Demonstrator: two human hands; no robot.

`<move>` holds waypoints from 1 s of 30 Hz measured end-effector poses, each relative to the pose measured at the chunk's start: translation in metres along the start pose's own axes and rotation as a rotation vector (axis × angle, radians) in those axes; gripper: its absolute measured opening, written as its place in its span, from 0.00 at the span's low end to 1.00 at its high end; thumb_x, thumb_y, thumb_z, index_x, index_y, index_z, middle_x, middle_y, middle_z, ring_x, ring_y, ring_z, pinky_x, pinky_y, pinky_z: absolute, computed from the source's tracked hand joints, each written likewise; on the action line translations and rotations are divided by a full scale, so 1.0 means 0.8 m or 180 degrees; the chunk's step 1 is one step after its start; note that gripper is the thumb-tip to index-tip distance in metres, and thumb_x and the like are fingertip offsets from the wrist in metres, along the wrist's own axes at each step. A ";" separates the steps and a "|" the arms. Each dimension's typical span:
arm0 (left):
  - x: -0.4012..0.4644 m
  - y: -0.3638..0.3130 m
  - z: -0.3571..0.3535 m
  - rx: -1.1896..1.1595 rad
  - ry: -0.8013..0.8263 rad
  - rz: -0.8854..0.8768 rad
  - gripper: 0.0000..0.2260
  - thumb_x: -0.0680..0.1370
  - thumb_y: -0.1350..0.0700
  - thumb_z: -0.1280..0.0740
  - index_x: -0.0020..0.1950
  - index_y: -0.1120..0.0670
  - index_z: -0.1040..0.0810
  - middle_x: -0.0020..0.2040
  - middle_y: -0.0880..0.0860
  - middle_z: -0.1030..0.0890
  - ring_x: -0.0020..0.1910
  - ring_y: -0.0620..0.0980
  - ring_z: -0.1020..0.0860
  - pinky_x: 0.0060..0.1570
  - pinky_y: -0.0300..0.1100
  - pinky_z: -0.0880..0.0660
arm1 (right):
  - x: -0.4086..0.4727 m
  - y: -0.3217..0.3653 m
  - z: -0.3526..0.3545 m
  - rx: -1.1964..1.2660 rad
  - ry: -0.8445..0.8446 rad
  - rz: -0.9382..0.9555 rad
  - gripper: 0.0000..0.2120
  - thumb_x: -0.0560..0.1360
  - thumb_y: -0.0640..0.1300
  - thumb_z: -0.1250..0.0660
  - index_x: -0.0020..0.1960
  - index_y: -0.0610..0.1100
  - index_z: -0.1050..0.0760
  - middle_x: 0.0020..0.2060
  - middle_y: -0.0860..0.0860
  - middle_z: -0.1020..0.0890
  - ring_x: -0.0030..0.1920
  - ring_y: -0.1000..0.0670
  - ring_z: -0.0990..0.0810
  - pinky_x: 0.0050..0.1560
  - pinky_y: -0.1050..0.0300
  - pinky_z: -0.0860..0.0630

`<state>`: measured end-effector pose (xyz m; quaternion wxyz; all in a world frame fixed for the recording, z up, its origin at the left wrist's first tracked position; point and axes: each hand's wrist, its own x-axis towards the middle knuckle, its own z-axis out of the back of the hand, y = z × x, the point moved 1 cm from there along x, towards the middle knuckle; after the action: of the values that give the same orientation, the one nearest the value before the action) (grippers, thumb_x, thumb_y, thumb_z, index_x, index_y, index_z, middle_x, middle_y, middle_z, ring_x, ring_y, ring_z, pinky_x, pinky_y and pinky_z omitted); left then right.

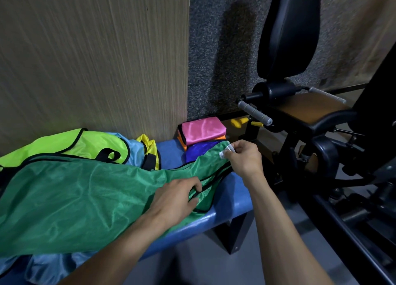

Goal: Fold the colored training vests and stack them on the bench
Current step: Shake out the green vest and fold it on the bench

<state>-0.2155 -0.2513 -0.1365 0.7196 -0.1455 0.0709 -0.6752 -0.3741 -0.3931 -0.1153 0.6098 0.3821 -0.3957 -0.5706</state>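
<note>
Both hands (175, 197) (244, 158) grip the green vest (75, 199).

The green vest (70, 199) runs off the nine-o'clock edge, hiding most of the desk (231, 201); its white tag (226, 152) is unreadable.

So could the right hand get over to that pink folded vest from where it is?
Probably yes. The right hand pinches the green vest's white tag just short of the pink folded vest, and nothing stands between them. It would have to drop its grip on the tag first.
</note>
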 end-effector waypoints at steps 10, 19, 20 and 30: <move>0.003 0.006 -0.004 -0.0172 0.0312 -0.0211 0.11 0.80 0.44 0.33 0.62 0.38 0.22 0.56 0.40 0.23 0.59 0.47 0.22 0.54 0.46 0.24 | 0.002 0.000 -0.003 -0.0031 0.0039 -0.0001 0.06 0.72 0.42 0.23 0.41 0.43 0.20 0.39 0.47 0.15 0.41 0.48 0.18 0.38 0.57 0.25; -0.024 -0.011 0.024 0.0441 0.0096 -0.1252 0.13 0.77 0.37 0.38 0.45 0.45 0.24 0.49 0.42 0.34 0.52 0.44 0.34 0.45 0.41 0.31 | 0.002 -0.001 0.005 -0.0066 -0.0083 -0.0024 0.05 0.73 0.41 0.24 0.42 0.44 0.19 0.37 0.49 0.15 0.42 0.49 0.18 0.37 0.57 0.25; -0.027 -0.013 0.026 0.0441 0.0068 -0.1364 0.12 0.77 0.38 0.37 0.44 0.45 0.24 0.49 0.42 0.34 0.52 0.44 0.34 0.47 0.41 0.30 | 0.000 -0.001 0.005 -0.0097 -0.0086 -0.0028 0.04 0.73 0.41 0.24 0.42 0.43 0.19 0.37 0.49 0.15 0.42 0.49 0.17 0.37 0.58 0.25; -0.039 -0.021 0.010 0.0964 -0.0257 -0.2225 0.05 0.76 0.47 0.38 0.47 0.45 0.24 0.42 0.43 0.25 0.45 0.45 0.28 0.43 0.39 0.30 | -0.010 0.007 0.000 -0.0198 -0.0107 0.0119 0.05 0.75 0.40 0.26 0.41 0.44 0.19 0.36 0.50 0.16 0.40 0.50 0.18 0.35 0.60 0.28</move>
<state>-0.2318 -0.2200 -0.1269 0.4615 -0.0795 -0.1120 -0.8765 -0.3720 -0.3851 -0.1109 0.6252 0.3458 -0.3950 -0.5774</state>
